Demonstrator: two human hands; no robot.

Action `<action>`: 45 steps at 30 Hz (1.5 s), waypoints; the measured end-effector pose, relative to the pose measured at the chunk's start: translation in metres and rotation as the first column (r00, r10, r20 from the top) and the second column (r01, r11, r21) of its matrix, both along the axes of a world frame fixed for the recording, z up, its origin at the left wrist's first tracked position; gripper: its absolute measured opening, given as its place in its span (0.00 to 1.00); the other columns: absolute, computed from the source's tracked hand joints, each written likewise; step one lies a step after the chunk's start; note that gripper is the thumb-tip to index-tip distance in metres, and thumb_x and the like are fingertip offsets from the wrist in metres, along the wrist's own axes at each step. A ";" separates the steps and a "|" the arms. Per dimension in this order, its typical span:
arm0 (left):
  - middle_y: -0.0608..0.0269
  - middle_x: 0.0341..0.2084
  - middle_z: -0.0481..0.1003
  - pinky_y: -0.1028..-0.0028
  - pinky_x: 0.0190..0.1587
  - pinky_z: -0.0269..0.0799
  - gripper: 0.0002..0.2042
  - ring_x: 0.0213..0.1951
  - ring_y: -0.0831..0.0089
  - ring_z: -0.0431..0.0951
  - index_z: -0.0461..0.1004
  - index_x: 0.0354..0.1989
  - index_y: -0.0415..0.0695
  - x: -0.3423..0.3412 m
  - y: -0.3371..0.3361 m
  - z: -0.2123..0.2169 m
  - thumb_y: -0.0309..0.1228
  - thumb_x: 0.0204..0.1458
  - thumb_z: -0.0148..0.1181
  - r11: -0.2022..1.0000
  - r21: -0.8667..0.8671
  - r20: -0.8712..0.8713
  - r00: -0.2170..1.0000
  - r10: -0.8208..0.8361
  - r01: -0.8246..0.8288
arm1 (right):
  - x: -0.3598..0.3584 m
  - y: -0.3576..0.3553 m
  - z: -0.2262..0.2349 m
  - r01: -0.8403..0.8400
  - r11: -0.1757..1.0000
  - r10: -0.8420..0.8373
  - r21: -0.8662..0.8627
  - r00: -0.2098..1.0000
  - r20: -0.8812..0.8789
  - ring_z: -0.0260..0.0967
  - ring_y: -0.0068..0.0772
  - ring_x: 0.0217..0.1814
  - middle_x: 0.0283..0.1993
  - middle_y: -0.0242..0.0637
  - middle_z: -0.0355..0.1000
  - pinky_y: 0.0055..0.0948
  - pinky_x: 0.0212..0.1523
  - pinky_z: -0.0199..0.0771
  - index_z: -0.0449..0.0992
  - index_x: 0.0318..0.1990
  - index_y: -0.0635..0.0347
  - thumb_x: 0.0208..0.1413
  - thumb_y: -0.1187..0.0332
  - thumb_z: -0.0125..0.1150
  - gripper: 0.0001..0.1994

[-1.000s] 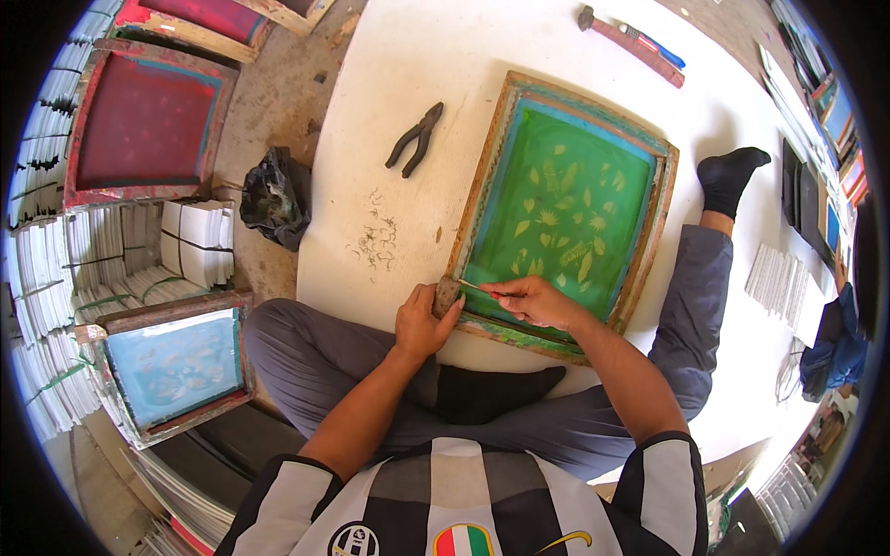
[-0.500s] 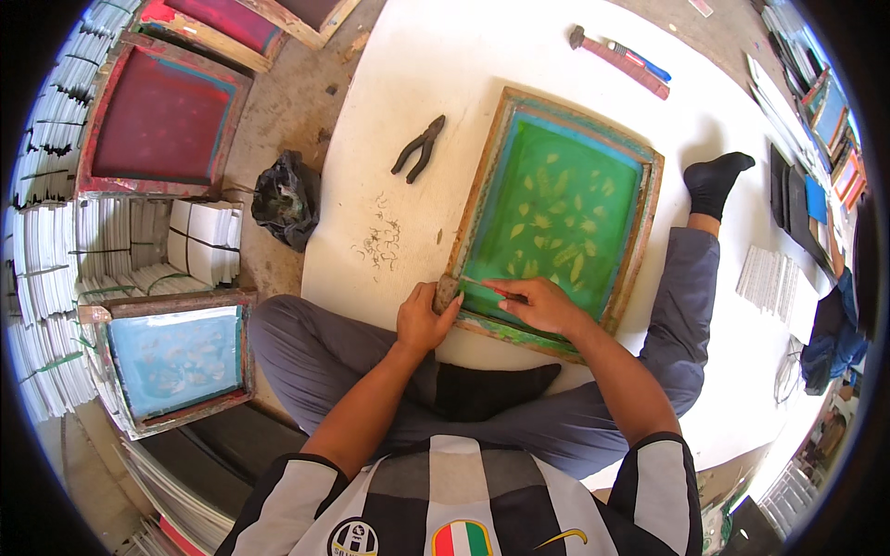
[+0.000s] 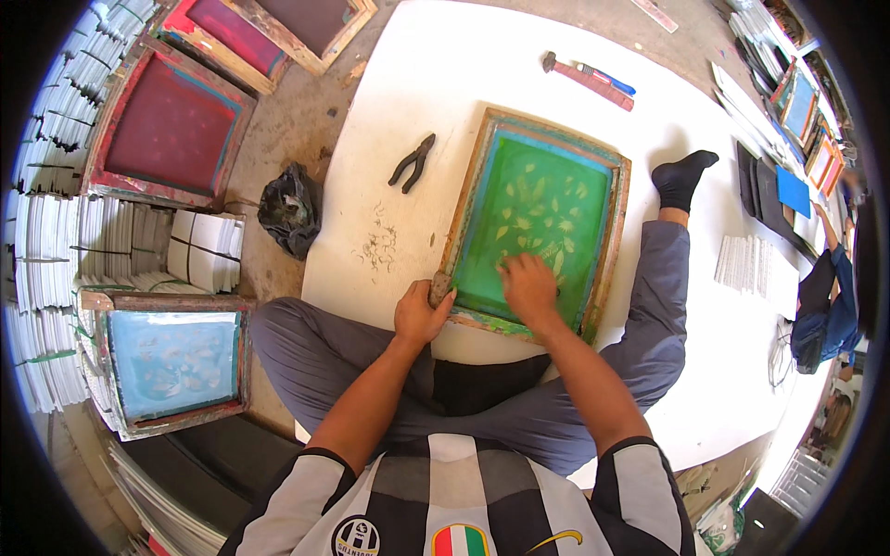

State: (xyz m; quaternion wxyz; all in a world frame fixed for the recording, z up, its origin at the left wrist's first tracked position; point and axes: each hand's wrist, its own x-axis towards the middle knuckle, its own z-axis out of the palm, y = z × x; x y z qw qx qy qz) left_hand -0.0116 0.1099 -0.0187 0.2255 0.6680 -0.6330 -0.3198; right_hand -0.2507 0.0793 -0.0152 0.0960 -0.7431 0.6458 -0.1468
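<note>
A screen printing frame [image 3: 612, 246] lies on the white surface before me, its wooden edges worn and paint-stained. Its green mesh [image 3: 487, 208] carries pale leaf shapes. My left hand [image 3: 420, 313] grips the near left corner, thumb and fingers around a rough grey-brown part there. Over the lower part of the mesh is my right hand [image 3: 530, 289], back up, with curled fingers. Whatever those fingers hold is hidden. Beyond the left hand, small curled scraps [image 3: 375, 246] are scattered. Black-handled pliers [image 3: 413, 164] rest farther up.
At the far side lie a hammer [image 3: 589, 82] and a blue pen-like tool [image 3: 607, 80]. My sock-covered foot [image 3: 681, 181] is right of the frame. On the left are a black plastic bag [image 3: 289, 211], a blue-mesh frame [image 3: 176, 357], a dark red frame [image 3: 171, 125] and stacked bundles [image 3: 204, 246].
My right hand has moved from the near left corner onto the mesh; the thin red-handled tool seen in it earlier no longer shows. My left hand stays at the corner. The view has shifted slightly.
</note>
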 end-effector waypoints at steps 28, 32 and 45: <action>0.44 0.38 0.79 0.51 0.44 0.76 0.22 0.40 0.43 0.80 0.77 0.41 0.38 -0.002 -0.001 0.003 0.47 0.53 0.69 1.000 -0.009 0.056 0.998 0.003 -0.003 | 0.085 -0.015 -0.039 -0.052 0.965 -0.028 -0.256 0.954 -0.299 0.74 0.34 0.34 0.31 0.31 0.71 0.36 0.27 0.72 0.75 0.31 0.51 0.46 0.65 0.63 0.05; 0.44 0.38 0.79 0.51 0.44 0.76 0.22 0.41 0.43 0.80 0.77 0.41 0.38 0.000 -0.001 0.004 0.48 0.54 0.69 1.000 0.017 0.074 0.997 -0.007 0.006 | 0.091 -0.016 -0.034 -0.009 0.977 -0.056 -0.211 0.951 -0.303 0.75 0.33 0.33 0.31 0.32 0.71 0.36 0.28 0.74 0.74 0.31 0.52 0.47 0.66 0.63 0.05; 0.44 0.39 0.78 0.50 0.42 0.76 0.24 0.40 0.43 0.81 0.75 0.42 0.39 0.003 0.000 0.005 0.51 0.56 0.66 0.998 0.045 0.088 0.995 -0.036 0.032 | 0.100 -0.016 -0.035 0.078 0.991 -0.115 -0.113 0.921 -0.372 0.79 0.34 0.33 0.32 0.35 0.74 0.35 0.28 0.79 0.74 0.35 0.55 0.51 0.68 0.62 0.06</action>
